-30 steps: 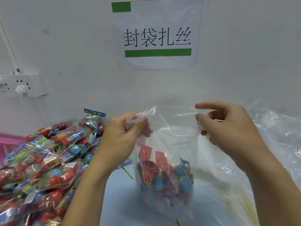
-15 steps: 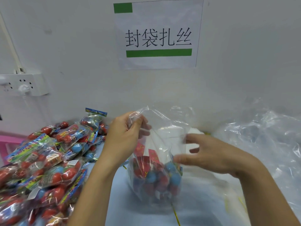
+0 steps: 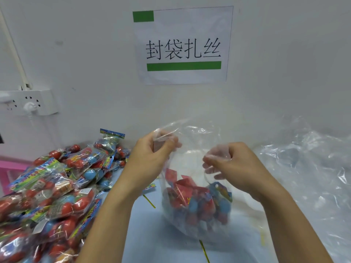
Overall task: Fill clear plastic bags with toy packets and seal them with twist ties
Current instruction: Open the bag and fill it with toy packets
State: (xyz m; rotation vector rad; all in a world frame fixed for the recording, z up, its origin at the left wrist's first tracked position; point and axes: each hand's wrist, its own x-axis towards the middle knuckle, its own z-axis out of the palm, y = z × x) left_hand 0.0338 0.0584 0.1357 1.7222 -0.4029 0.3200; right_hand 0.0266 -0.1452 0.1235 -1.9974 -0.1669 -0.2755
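Left hand (image 3: 152,158) pinching the far-left rim of the clear plastic bag (image 3: 197,221), thumb and fingers curled tight on the film. Right hand (image 3: 233,168) curled into the near-right side of the mouth, fingertips showing through the film, apparently gathering it, though exactly how much film is caught is hard to read through the glare. Bag standing on the pale blue table (image 3: 148,234) between both forearms, mouth open, bottom third packed with toy packets (image 3: 197,202).

Risks from here: thin, slippery film sliding out of the right hand's pinch, letting the mouth flop open. Uneven gathering leaving a loose neck, so a tie would bite on only part of it. Top-heavy tug tipping the bag, since the load sits low, lumpy and round. Stiff card headers of the packets poking up and snagging the neck.

Twist ties (image 3: 149,201) lying flat on the table, thin yellow-green strips, one just left of the bag, another near its base; neither in hand yet.

Materials: bag crinkly, glossy, limp. Packets glossy too, holding smooth red and blue ball shapes. Heap of loose packets (image 3: 53,186) at left, pile of empty bags (image 3: 307,177) at right, cloudy and rumpled.
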